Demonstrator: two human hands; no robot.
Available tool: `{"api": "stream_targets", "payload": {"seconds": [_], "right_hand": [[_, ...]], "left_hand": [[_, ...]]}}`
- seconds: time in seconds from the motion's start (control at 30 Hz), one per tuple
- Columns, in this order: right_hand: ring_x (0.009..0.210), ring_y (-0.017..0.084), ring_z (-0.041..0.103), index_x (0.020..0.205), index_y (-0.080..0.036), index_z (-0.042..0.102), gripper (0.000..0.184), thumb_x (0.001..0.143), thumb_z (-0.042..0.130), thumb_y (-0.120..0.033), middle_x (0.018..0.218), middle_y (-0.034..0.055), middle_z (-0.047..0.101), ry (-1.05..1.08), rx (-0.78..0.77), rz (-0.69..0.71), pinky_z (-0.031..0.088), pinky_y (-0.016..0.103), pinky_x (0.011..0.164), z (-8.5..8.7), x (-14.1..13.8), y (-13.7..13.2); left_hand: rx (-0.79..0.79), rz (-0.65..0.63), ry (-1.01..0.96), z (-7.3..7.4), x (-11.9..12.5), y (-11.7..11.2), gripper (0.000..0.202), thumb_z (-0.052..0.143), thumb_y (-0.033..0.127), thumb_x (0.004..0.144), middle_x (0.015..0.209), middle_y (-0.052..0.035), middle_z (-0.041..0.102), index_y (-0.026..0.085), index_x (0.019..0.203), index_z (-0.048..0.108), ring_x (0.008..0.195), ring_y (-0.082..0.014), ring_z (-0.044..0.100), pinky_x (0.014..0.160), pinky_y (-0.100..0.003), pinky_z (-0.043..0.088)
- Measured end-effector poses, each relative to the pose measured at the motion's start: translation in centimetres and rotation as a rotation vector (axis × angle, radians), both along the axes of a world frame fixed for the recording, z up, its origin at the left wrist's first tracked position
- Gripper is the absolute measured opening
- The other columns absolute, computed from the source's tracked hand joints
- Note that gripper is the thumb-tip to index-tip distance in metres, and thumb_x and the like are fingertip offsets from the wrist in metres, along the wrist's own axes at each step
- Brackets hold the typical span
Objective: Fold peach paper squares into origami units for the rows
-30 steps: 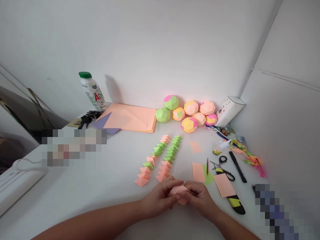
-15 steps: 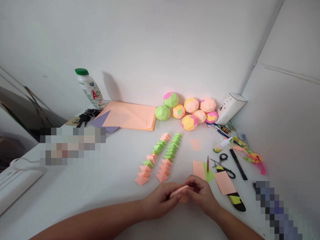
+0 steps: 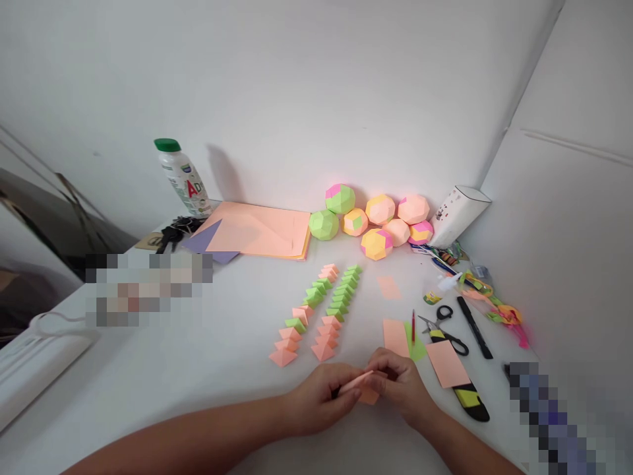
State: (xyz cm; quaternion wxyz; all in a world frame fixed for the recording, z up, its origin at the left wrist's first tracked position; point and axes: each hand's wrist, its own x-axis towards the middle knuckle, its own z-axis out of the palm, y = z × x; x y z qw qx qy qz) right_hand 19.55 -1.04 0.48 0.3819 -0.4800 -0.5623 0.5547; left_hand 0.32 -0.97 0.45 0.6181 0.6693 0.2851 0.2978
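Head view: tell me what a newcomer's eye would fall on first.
Probably the bright cluster of faceted paper balls, at the far side of the table near the wall. Next, the two slanting rows of folded green and peach pieces, lying between the balls and the hands. Then, at the lower middle, the left hand and right hand, holding a peach paper between them.

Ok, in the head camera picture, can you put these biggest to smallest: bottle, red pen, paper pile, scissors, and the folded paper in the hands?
1. Paper pile
2. Bottle
3. Scissors and folded paper: unsure, the paper is partly hidden and nearer the camera
4. Red pen
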Motion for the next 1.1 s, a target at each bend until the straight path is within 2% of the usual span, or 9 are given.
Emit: {"api": "stream_targets", "payload": {"seconds": [0.17,0.33,0.4,0.5,0.7,0.87,0.93,1.03,1.1], "right_hand": [[0.059,0.012,0.048,0.065,-0.017,0.069,0.022,0.067,0.077,-0.038,0.064,0.0000,0.052,0.008,0.004,0.003,0.042,0.025,0.056,-0.2,0.1,0.0],[0.058,0.012,0.048,0.064,-0.018,0.069,0.020,0.067,0.077,-0.036,0.064,-0.0001,0.053,0.026,0.000,-0.011,0.042,0.025,0.056,-0.1,0.1,0.0],[0.059,0.012,0.049,0.064,-0.018,0.069,0.020,0.069,0.076,-0.036,0.064,0.0000,0.053,0.027,0.010,-0.008,0.042,0.025,0.056,0.1,0.1,0.0],[0.059,0.013,0.050,0.065,-0.018,0.068,0.023,0.072,0.073,-0.039,0.063,0.0007,0.053,-0.001,0.056,-0.003,0.043,0.026,0.056,0.4,0.1,0.1],[0.058,0.013,0.050,0.065,-0.018,0.059,0.027,0.080,0.063,-0.039,0.063,0.0013,0.054,-0.106,0.193,0.008,0.042,0.025,0.052,1.1,0.0,-0.1],[0.063,0.015,0.059,0.085,-0.018,0.065,0.014,0.081,0.061,-0.032,0.071,0.0034,0.065,-0.237,0.362,0.110,0.046,0.025,0.059,1.0,-0.2,-0.3],[0.059,0.015,0.060,0.082,-0.018,0.068,0.015,0.082,0.060,-0.032,0.066,0.0028,0.067,-0.257,0.327,0.135,0.046,0.024,0.057,1.0,-0.2,-0.3],[0.053,0.014,0.058,0.072,-0.017,0.067,0.023,0.083,0.059,-0.036,0.057,0.0021,0.065,-0.244,0.193,0.100,0.044,0.024,0.052,1.1,-0.2,-0.5],[0.051,0.014,0.055,0.070,-0.016,0.066,0.027,0.083,0.059,-0.038,0.056,0.0021,0.063,-0.242,0.168,0.072,0.043,0.023,0.049,1.2,-0.2,-0.5]], "left_hand": [[0.072,-0.014,0.011,-0.2,0.0,0.0,0.039,0.039,0.046,0.090,0.058,0.0047,0.028,0.017,0.067,0.051,0.052,-0.0097,0.027,0.048,-0.023,0.025],[-0.087,0.099,-0.031,-0.9,0.1,-0.2,0.034,0.051,0.048,0.084,0.056,0.0054,0.038,0.016,0.095,0.057,0.049,-0.0092,0.034,0.046,-0.021,0.029],[-0.113,0.101,-0.020,-1.2,0.1,-0.3,0.034,0.049,0.047,0.086,0.054,0.0052,0.039,0.015,0.091,0.059,0.046,-0.0085,0.035,0.044,-0.020,0.029],[-0.067,0.112,0.009,-1.4,0.1,-0.2,0.038,0.047,0.047,0.087,0.052,0.0039,0.041,0.015,0.079,0.063,0.046,-0.0089,0.037,0.045,-0.021,0.030],[-0.054,0.114,0.032,-1.3,0.0,0.1,0.043,0.048,0.052,0.085,0.050,0.0026,0.044,0.014,0.077,0.067,0.048,-0.0096,0.036,0.044,-0.021,0.028],[-0.129,0.059,0.044,-0.5,-0.1,0.3,0.040,0.050,0.047,0.086,0.050,0.0046,0.039,0.013,0.075,0.068,0.045,-0.0068,0.029,0.042,-0.021,0.021],[-0.163,0.066,0.018,-0.4,0.0,0.2,0.036,0.053,0.044,0.085,0.053,0.0035,0.045,0.012,0.078,0.068,0.046,-0.0062,0.030,0.042,-0.020,0.022],[-0.257,0.082,-0.046,-0.6,0.1,0.1,0.031,0.058,0.043,0.082,0.064,0.0005,0.057,0.013,0.091,0.062,0.045,-0.0057,0.037,0.041,-0.018,0.028],[-0.309,0.102,-0.056,-1.0,0.1,0.1,0.033,0.059,0.044,0.081,0.057,0.0032,0.055,0.015,0.097,0.056,0.040,-0.0059,0.039,0.038,-0.018,0.030]]}}
